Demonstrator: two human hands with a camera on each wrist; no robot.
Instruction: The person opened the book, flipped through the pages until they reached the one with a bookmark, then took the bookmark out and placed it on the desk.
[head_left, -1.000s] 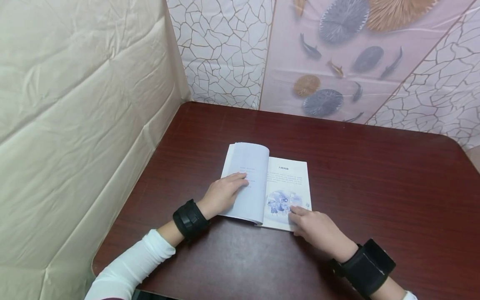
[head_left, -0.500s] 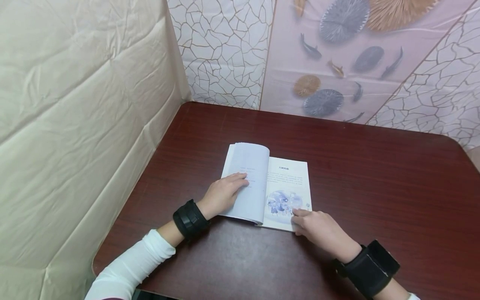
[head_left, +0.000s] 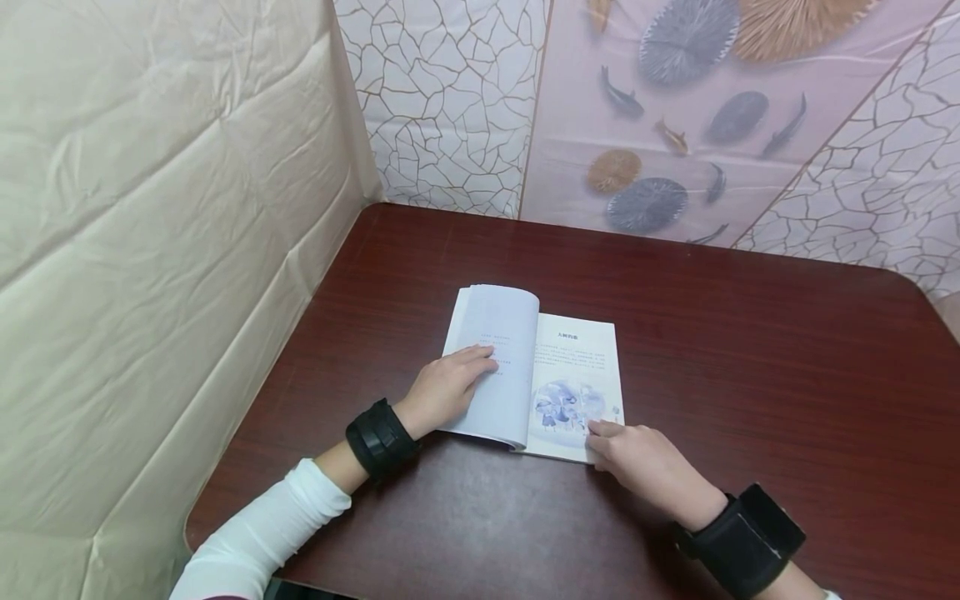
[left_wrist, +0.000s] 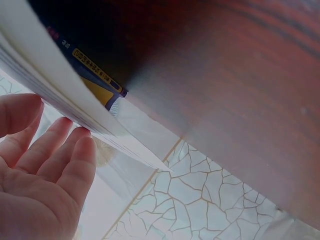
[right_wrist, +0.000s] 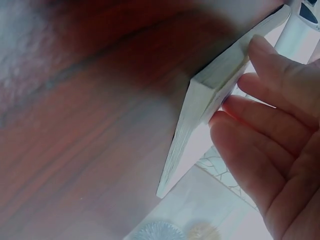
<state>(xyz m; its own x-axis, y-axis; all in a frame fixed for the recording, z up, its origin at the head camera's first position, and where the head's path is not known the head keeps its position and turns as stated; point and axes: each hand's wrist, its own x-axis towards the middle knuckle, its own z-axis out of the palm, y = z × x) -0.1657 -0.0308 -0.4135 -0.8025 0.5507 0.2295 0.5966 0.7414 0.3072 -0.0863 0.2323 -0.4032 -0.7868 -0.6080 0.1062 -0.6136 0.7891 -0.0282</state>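
Head view: I see the open book on the table, left hand at its nine o'clock, right hand at four; left wrist: loose fingers touch pages, gripping nothing; right wrist: relaxed fingertips touch it, ungripping

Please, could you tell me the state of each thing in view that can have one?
Book: open on the table, left pages curved
Left hand: fingers resting on those pages
Right hand: fingers touching the right page near its lower corner
Black wristbands: worn, one round each wrist
Left sleeve: ends short of the wristband
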